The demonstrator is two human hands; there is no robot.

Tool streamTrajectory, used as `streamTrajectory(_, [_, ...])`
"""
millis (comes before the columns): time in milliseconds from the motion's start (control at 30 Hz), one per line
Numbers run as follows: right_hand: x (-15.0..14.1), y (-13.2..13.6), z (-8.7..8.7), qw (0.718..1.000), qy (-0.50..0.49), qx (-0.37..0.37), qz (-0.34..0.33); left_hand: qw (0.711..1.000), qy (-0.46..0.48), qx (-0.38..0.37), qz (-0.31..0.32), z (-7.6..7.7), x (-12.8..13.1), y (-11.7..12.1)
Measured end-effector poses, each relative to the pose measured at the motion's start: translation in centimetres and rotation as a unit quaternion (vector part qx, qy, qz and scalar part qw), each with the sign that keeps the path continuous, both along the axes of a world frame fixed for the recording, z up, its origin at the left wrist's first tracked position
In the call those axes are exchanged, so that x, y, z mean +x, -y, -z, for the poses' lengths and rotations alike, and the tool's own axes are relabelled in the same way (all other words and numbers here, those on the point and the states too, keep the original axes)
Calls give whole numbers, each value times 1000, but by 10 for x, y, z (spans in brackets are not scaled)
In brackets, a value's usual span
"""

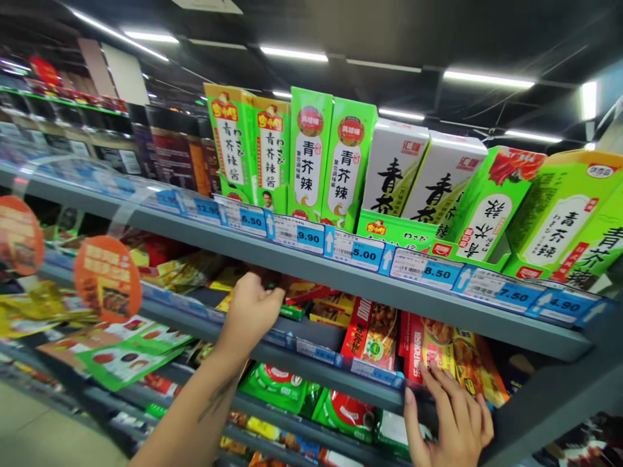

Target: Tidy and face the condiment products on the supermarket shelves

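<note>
- Reached with curled left hand among packets at seven o'clock; couldn't tell whether grasping.
- Spread empty right hand near red box, five o'clock.
- Looked mid-reach, with nothing visibly lifted out.

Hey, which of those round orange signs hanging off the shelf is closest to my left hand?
The right-hand orange sign is closest to your left hand; it shows whole, while the other orange sign is cut off by the picture's left edge.

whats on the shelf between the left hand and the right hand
From the left hand to the right hand: red and green packaging, yellow packs and a red pack with a food picture, seen in the head view.
</note>
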State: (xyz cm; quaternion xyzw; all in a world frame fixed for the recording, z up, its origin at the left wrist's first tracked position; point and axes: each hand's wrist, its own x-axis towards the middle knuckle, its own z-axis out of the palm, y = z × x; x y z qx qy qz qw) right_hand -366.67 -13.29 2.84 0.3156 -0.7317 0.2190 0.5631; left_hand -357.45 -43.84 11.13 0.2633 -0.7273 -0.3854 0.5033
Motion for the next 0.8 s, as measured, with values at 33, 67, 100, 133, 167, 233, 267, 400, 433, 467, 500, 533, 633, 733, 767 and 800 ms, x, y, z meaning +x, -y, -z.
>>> streamTrajectory(33, [0,0,0,1000,0,-1,2,999,-36,6,12,-1,0,0])
streamTrajectory(67, [-1,1,0,1000,0,-2,3,997,-72,13,25,-2,0,-1])
streamTrajectory(100, [-1,1,0,1000,0,-4,4,993,-108,23,33,-3,-1,-3])
streamTrajectory(133, [-1,1,0,1000,0,-5,6,990,-136,34,34,-3,-1,-5])
streamTrajectory(167, [-1,1,0,1000,-2,-6,8,987,-154,45,31,-3,-1,-7])
streamTrajectory(233, [-1,1,0,1000,-7,-5,12,984,-163,62,35,-1,-1,-11])
streamTrajectory(267, [-1,1,1,1000,-11,-4,14,983,-164,67,46,1,-1,-12])
streamTrajectory(400, [-2,1,1,1000,-24,1,20,982,-156,73,78,8,3,-21])
streamTrajectory(433, [-3,1,1,999,-26,-1,21,982,-153,73,79,10,4,-24])
streamTrajectory(467, [-3,1,1,999,-28,-2,23,983,-150,73,81,11,5,-27])
streamTrajectory(500, [-4,1,1,999,-31,-3,25,983,-150,75,81,12,5,-31])
streamTrajectory(533, [-4,1,1,999,-36,-3,27,982,-153,79,77,14,6,-34])
streamTrajectory(633, [-5,2,1,998,-51,2,29,982,-156,95,54,18,8,-40])
streamTrajectory(733, [-5,1,2,999,-43,0,30,984,-153,88,36,22,10,-41])
streamTrajectory(767, [-5,1,3,999,-38,-2,30,984,-155,84,32,23,10,-40])
streamTrajectory(800, [-5,1,3,999,-34,-3,28,983,-160,81,29,23,10,-39])
